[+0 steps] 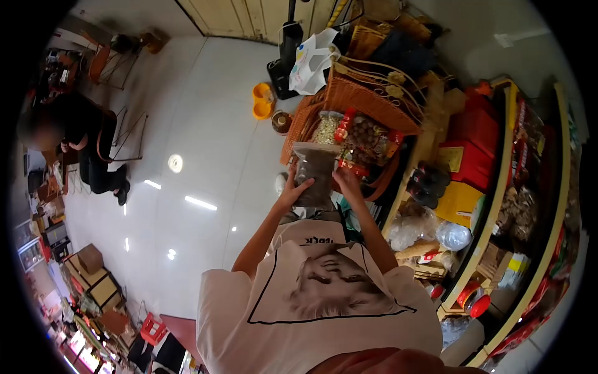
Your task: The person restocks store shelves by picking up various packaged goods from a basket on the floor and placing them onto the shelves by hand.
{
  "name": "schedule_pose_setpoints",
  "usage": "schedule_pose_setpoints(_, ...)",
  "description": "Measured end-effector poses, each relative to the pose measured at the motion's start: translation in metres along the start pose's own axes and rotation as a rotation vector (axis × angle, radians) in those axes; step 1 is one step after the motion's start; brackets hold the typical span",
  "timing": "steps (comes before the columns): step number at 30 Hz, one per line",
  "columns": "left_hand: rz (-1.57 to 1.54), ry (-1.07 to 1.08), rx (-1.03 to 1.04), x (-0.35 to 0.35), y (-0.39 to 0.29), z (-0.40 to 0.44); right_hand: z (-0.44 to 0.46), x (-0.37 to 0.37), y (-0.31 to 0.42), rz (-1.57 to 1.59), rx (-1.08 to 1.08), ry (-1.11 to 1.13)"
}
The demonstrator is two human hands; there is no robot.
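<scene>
a clear bag (pixel 314 173) of dark contents is held before the wicker basket (pixel 367 96), its opposite sides clamped by the left hand (pixel 291 192) and right hand (pixel 347 182), seemingly so that sagging is prevented; other packets (pixel 369 134) are grouped in the basket, apparently for containment.

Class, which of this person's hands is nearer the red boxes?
Right. The right hand, at the right edge of the bag, is on the side toward the red boxes; the left hand, gripping the bag's left side, is farther off.
</scene>
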State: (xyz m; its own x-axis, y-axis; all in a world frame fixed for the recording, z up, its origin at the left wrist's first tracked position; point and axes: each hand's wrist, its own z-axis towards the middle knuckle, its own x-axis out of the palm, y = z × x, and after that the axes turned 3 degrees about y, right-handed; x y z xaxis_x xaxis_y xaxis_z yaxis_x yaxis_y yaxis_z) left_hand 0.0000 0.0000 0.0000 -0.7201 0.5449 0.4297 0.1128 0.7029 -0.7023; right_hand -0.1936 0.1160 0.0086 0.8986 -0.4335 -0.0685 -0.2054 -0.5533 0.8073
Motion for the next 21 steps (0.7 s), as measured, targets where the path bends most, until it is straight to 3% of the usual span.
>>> schedule_pose_setpoints(2, 0.101, -0.039, -0.133, -0.017, 0.030, 0.011, 0.000, 0.025, -0.066, 0.009, 0.237, 0.029)
schedule_pose_setpoints(5, 0.313, -0.088, -0.185, -0.050, 0.107, 0.072, 0.028, 0.027, -0.104, 0.071, 0.432, 0.115)
schedule_pose_setpoints(7, 0.516, -0.211, -0.308, -0.093, 0.200, 0.104, 0.051, 0.024, -0.135, -0.096, 0.385, 0.101)
schedule_pose_setpoints(8, 0.559, -0.259, -0.307, -0.095, 0.205, 0.115, 0.066, 0.025, -0.148, -0.174, 0.352, 0.096)
schedule_pose_setpoints(10, 0.368, -0.349, -0.246, -0.109, 0.259, 0.142, 0.099, 0.022, -0.194, -0.239, 0.180, 0.021)
schedule_pose_setpoints(12, 0.197, -0.327, -0.101, -0.112, 0.271, 0.172, 0.146, 0.018, -0.255, -0.463, -0.052, 0.079)
schedule_pose_setpoints(13, 0.101, -0.319, -0.043, -0.104, 0.288, 0.166, 0.150, 0.010, -0.262, -0.484, -0.018, 0.133)
schedule_pose_setpoints(14, 0.076, -0.357, -0.187, -0.090, 0.279, 0.160, 0.158, 0.003, -0.257, -0.505, 0.003, 0.181)
schedule_pose_setpoints(16, 0.023, -0.440, -0.457, -0.066, 0.252, 0.155, 0.165, 0.008, -0.273, -0.523, -0.235, 0.083)
schedule_pose_setpoints(17, -0.153, -0.485, -0.567, -0.063, 0.267, 0.162, 0.173, 0.008, -0.264, -0.604, -0.324, 0.055)
schedule_pose_setpoints(18, -0.257, -0.448, -0.550, -0.057, 0.267, 0.165, 0.176, 0.006, -0.251, -0.687, -0.413, 0.023)
schedule_pose_setpoints(19, -0.357, -0.407, -0.533, -0.050, 0.264, 0.167, 0.175, 0.005, -0.239, -0.712, -0.312, 0.066)
schedule_pose_setpoints(21, -0.485, -0.367, -0.496, -0.042, 0.270, 0.176, 0.169, 0.005, -0.220, -0.765, -0.322, 0.013)
